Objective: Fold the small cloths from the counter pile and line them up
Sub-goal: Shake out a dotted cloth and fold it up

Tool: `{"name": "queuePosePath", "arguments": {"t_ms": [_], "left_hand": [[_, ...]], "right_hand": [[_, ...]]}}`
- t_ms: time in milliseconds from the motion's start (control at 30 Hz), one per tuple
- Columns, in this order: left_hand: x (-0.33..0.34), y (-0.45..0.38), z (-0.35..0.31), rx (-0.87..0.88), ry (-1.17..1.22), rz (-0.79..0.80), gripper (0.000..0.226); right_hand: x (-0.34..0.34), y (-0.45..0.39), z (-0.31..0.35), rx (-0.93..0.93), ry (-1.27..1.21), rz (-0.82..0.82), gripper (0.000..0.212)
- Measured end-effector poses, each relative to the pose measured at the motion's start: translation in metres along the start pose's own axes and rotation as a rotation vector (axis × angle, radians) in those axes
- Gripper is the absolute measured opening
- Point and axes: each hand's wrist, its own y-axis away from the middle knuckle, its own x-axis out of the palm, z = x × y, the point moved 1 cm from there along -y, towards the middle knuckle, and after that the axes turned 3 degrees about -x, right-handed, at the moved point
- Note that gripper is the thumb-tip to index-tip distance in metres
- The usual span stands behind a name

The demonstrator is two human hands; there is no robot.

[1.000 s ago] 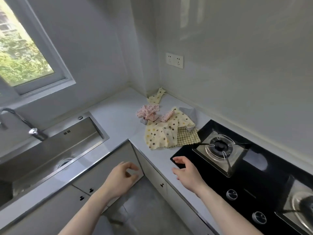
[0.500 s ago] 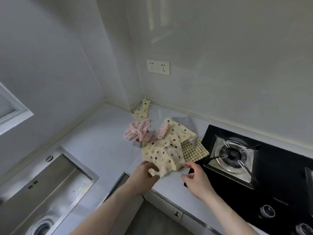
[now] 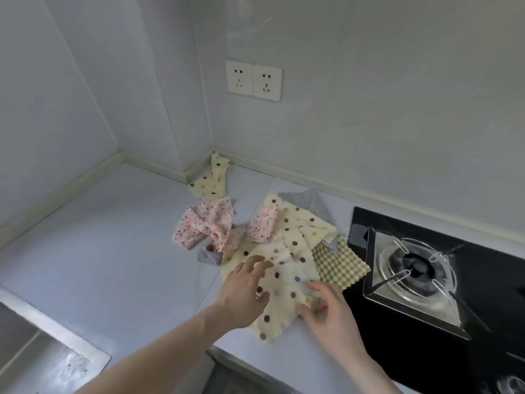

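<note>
A pile of small cloths lies on the white counter (image 3: 113,237) near the corner. On top is a cream cloth with coloured dots (image 3: 287,274). My left hand (image 3: 244,291) rests on its left side with fingers spread. At the cloth's near right edge, my right hand (image 3: 329,317) pinches the fabric between thumb and fingers. A crumpled pink floral cloth (image 3: 204,226) lies to the left, and another pink piece (image 3: 262,226) rests on the cream one. A yellow checked cloth (image 3: 341,265) and a grey cloth (image 3: 309,200) stick out from under the pile.
A second dotted cream cloth (image 3: 211,183) lies in the wall corner. The black gas hob (image 3: 483,351) with its burner (image 3: 414,268) borders the pile on the right. A steel sink (image 3: 42,365) sits at the lower left. Twin wall sockets (image 3: 252,81) are above.
The view has closed in on the pile. Both hands have moved forward from the counter's front edge onto the cream dotted cloth, and my right hand has taken its edge.
</note>
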Motion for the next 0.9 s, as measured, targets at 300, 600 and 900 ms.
{"name": "queuePosePath", "arguments": {"t_ms": [300, 600, 900], "left_hand": [[0.055, -0.010, 0.042, 0.206, 0.006, -0.238, 0.078], [0.067, -0.012, 0.053, 0.384, -0.119, -0.404, 0.086], [0.077, -0.010, 0.062, 0.401, -0.143, -0.607, 0.027]], "right_hand": [[0.043, 0.005, -0.040, -0.178, 0.124, -0.260, 0.028], [0.056, 0.007, -0.054, -0.356, 0.091, -0.402, 0.029], [0.064, 0.012, -0.061, -0.457, 0.206, -0.459, 0.020]]}}
